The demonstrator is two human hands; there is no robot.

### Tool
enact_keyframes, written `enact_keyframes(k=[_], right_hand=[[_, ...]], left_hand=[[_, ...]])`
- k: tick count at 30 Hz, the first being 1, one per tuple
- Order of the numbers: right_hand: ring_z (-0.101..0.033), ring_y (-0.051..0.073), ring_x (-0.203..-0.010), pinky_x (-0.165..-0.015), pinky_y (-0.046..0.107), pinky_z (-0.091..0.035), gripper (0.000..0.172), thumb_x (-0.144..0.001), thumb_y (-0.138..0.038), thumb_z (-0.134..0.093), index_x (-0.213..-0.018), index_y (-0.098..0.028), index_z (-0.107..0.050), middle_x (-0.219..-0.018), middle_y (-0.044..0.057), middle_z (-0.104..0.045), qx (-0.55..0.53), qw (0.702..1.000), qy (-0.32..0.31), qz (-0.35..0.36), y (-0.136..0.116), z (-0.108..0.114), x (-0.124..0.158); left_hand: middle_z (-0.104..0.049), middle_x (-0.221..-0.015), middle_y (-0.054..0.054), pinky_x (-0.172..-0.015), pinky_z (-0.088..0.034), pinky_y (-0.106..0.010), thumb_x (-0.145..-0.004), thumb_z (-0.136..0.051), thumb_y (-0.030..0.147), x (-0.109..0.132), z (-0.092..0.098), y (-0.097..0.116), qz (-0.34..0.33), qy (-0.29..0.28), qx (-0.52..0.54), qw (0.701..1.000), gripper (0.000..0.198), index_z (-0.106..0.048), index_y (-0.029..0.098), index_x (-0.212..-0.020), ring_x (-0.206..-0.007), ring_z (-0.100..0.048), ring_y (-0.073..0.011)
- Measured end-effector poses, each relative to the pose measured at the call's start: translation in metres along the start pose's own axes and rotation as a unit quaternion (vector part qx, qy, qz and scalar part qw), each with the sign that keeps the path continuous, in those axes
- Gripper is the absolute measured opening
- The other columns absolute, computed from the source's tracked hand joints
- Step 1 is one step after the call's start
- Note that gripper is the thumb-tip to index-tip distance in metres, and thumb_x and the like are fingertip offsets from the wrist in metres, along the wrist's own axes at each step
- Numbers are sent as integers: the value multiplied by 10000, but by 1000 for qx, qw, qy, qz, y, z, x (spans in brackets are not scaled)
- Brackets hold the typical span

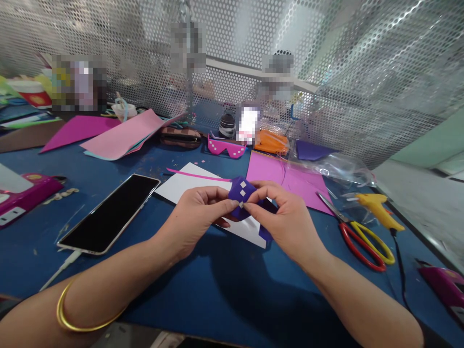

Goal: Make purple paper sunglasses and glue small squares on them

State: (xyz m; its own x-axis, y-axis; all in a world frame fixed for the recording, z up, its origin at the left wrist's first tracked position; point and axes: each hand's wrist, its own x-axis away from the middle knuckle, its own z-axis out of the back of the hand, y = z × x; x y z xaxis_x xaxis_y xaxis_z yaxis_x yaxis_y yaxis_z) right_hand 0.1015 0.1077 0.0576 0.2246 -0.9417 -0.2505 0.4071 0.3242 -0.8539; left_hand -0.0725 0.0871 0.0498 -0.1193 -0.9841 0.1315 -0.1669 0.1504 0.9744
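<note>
A dark purple foam piece (pixel 237 187) with small white squares on it is held up between both hands. My left hand (pixel 205 207) pinches its left and lower edge, with the thumb on its face. My right hand (pixel 277 208) has thumb and forefinger at a small white square (pixel 241 205) on the purple piece; the other fingers are behind it. More of the purple foam shows under my right hand. Beneath lies a white sheet (pixel 188 180), with a thin pink strip (pixel 195 174) over it, reaching the purple piece. Pink pixel-style glasses (pixel 226 148) stand behind.
A phone on a cable (pixel 112 215) lies at the left, near pink foam sheets (pixel 123 133). At the right are a violet sheet (pixel 304 182), scissors (pixel 362 241) and a yellow glue gun (pixel 379 209). Perforated metal screens (pixel 224 29) border the table's back.
</note>
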Motion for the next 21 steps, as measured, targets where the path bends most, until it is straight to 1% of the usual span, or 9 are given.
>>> enact_keyframes(k=[4, 8, 11, 16, 21], right_hand=[[-655, 230, -1035, -732, 328, -498, 67, -762, -210, -665, -700, -214, -639, -1114, 56, -700, 9, 1000, 1, 8, 1, -1, 0], [-650, 226, -1043, -776, 341, -496, 68, -769, -197, -664, -716, -220, -628, -1092, 47, -698, 27, 999, 19, 32, 3, -3, 3], [-649, 209, -1028, -814, 348, -494, 74, -778, -181, -669, -765, -228, -613, -1092, 38, -694, 40, 997, 36, 63, 4, -5, 4], [-644, 211, -1012, -871, 387, -485, 141, -788, -190, -693, -867, -236, -586, -1095, 42, -690, 82, 987, 58, 126, 7, -6, 6], [-644, 232, -1007, -844, 415, -494, 124, -828, -192, -657, -899, -232, -563, -1062, 64, -681, 113, 977, 60, 169, 9, -7, 8]], left_hand=[[-731, -716, 0, -586, -504, -185, -756, -790, 314, -1, 0, 0, 9, 1, 6, 1000, 135, -759, 183, -765, -684, -668, -122], [-731, -723, -13, -574, -501, -185, -753, -790, 308, -1, 0, -1, 24, 2, 16, 1000, 139, -754, 174, -754, -681, -671, -126], [-726, -721, -17, -571, -499, -187, -756, -785, 296, 0, 1, -1, 29, 7, 24, 999, 132, -750, 169, -749, -685, -675, -131], [-706, -714, 0, -574, -494, -191, -744, -796, 300, -1, 1, 0, 27, 7, 33, 999, 139, -741, 174, -728, -679, -670, -126], [-702, -717, 1, -586, -490, -215, -714, -812, 313, -1, -1, 1, 34, 9, 30, 999, 154, -742, 177, -728, -681, -667, -138]])
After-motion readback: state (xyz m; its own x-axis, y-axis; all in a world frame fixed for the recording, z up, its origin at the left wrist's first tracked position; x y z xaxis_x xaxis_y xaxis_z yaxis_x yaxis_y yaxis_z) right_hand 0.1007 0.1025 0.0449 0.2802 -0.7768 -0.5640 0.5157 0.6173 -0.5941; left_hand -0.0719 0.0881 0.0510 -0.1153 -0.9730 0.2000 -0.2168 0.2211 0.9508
